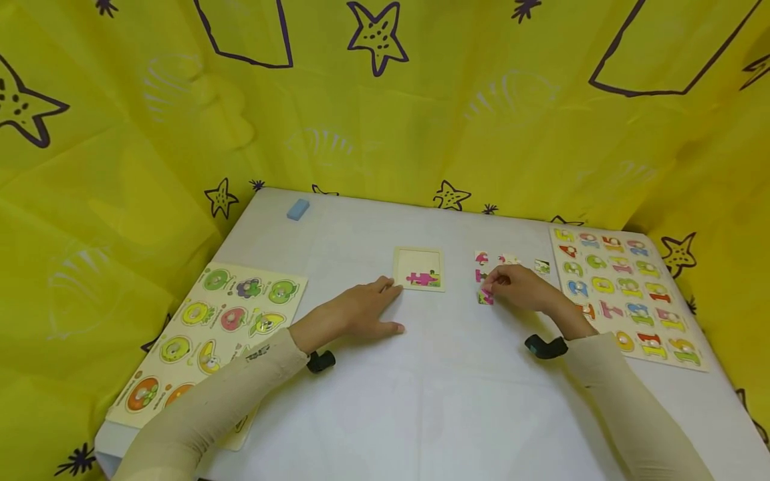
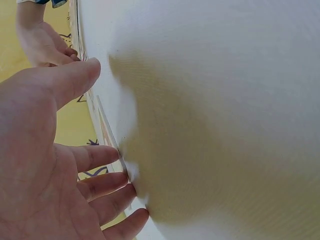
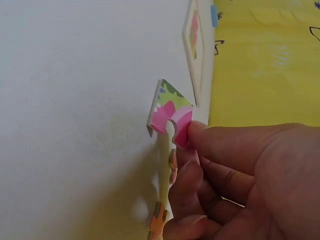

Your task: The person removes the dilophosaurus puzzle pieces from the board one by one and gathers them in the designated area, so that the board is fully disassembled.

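My right hand point(image 1: 522, 287) pinches a pink and green jigsaw piece point(image 3: 169, 110) between thumb and finger, as the right wrist view shows. The piece is tilted above the white table. Several other jigsaw pieces point(image 1: 482, 256) lie around that hand, some partly hidden behind it. To the left sits a small square puzzle frame point(image 1: 419, 289) with pink and green pieces joined in its lower right corner. My left hand point(image 1: 365, 308) has its fingers extended, with fingertips at the frame's lower left edge and the thumb spread apart.
A fruit puzzle board point(image 1: 240, 294) lies on the left, partly under the left forearm. On the right is a number puzzle board point(image 1: 625, 294). A blue block point(image 1: 298, 209) rests near the far left corner. Yellow patterned cloth point(image 1: 385, 127) hangs around the table point(image 1: 433, 401).
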A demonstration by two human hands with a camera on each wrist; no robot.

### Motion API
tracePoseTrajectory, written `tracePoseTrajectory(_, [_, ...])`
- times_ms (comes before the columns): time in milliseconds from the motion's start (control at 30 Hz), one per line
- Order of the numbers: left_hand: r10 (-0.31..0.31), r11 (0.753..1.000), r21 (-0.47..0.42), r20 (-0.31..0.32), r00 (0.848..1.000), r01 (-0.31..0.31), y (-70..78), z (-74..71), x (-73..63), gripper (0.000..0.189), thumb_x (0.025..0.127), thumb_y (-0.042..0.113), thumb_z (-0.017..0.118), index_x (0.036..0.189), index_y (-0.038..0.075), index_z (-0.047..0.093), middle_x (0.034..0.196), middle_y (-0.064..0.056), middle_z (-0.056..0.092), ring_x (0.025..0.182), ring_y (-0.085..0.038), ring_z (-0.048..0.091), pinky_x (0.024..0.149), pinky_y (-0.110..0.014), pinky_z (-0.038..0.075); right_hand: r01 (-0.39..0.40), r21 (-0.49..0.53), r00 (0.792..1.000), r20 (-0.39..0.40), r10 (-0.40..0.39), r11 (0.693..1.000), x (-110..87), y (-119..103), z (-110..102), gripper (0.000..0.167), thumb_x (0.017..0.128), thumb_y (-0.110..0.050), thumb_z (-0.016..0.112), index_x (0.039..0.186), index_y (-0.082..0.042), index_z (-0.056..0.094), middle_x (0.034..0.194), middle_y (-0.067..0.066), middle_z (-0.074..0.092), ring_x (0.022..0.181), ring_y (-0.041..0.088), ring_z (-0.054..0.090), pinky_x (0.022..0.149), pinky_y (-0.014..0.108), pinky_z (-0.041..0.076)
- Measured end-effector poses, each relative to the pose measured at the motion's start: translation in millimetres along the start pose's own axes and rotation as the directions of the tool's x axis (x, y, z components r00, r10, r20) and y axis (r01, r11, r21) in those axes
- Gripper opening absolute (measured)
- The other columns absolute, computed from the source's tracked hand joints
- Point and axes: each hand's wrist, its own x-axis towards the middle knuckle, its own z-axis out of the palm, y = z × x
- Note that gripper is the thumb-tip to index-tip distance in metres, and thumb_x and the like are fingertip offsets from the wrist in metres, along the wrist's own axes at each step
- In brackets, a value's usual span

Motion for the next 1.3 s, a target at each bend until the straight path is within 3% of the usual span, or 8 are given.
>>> tracePoseTrajectory(167, [0.000, 1.000, 0.003, 0.005, 1.000, 0.000, 0.0, -0.6, 0.3, 0.088, 0.100, 0.065, 0.059, 0.167, 0.013, 0.033, 0.169, -0.011, 0.036, 0.145, -0.036, 0.051, 0.121, -0.047, 0.042, 0.005, -0.059, 1.000, -0.015, -0.006, 0.998, 0.4, -4, 7, 0.012, 0.105, -0.015, 0.066, 0.105, -0.003, 0.070, 0.096, 0.006, 0.067, 0.091, 0.022, 0.058, 0.084, 0.039, 0.050])
tracePoseTrajectory(400, [0.003, 1.000, 0.015, 0.003, 1.000, -0.003, -0.1, -2.5, 1.0, 0.089, 0.100, 0.065, 0.058, 0.167, 0.013, 0.032, 0.169, -0.012, 0.035, 0.145, -0.036, 0.051, 0.122, -0.047, 0.041, -0.001, -0.075, 0.999, -0.051, -0.003, 0.997, 0.3, -8, 10, 0.003, 0.102, -0.007, 0.067, 0.102, -0.004, 0.066, 0.095, 0.007, 0.067, 0.089, 0.022, 0.058, 0.082, 0.038, 0.050])
tracePoseTrajectory(667, [0.000, 1.000, 0.003, 0.005, 1.000, 0.000, 0.8, -3.7, 0.6, 0.088, 0.100, 0.063, 0.060, 0.167, 0.013, 0.033, 0.168, -0.012, 0.036, 0.144, -0.035, 0.052, 0.121, -0.047, 0.042, 0.037, -0.094, 0.997, -0.059, -0.042, 0.995, 2.2, -10, 11, 0.006, 0.102, -0.007, 0.068, 0.100, -0.002, 0.066, 0.092, 0.007, 0.068, 0.086, 0.021, 0.058, 0.079, 0.037, 0.050])
tracePoseTrajectory(933, [-0.012, 1.000, -0.003, 0.014, 1.000, 0.012, -0.2, -1.4, 1.4, 0.089, 0.100, 0.064, 0.060, 0.167, 0.013, 0.033, 0.168, -0.012, 0.036, 0.145, -0.035, 0.051, 0.121, -0.048, 0.041, 0.057, -0.077, 0.997, -0.048, -0.061, 0.995, 22.8, -34, 19, 0.009, 0.102, -0.006, 0.066, 0.107, 0.000, 0.069, 0.101, 0.013, 0.068, 0.090, 0.025, 0.060, 0.078, 0.037, 0.052])
tracePoseTrajectory(1100, [-0.009, 1.000, -0.009, 0.007, 1.000, 0.009, -0.1, -1.2, 0.8, 0.088, 0.100, 0.063, 0.060, 0.166, 0.013, 0.034, 0.167, -0.012, 0.037, 0.144, -0.035, 0.052, 0.121, -0.048, 0.042, 0.105, -0.064, 0.993, -0.047, -0.108, 0.992, 41.7, -55, 33, 0.017, 0.103, -0.007, 0.064, 0.117, 0.000, 0.068, 0.115, 0.017, 0.067, 0.102, 0.030, 0.061, 0.089, 0.043, 0.054])
tracePoseTrajectory(1300, [-0.005, 1.000, -0.016, 0.008, 1.000, 0.005, 1.1, -1.7, 0.4, 0.088, 0.100, 0.063, 0.060, 0.166, 0.012, 0.034, 0.167, -0.012, 0.037, 0.144, -0.035, 0.052, 0.121, -0.048, 0.042, 0.188, -0.085, 0.982, -0.012, -0.190, 0.978, 60.6, -68, 53, 0.023, 0.102, -0.006, 0.066, 0.124, 0.001, 0.067, 0.122, 0.018, 0.063, 0.102, 0.028, 0.061, 0.094, 0.044, 0.055])
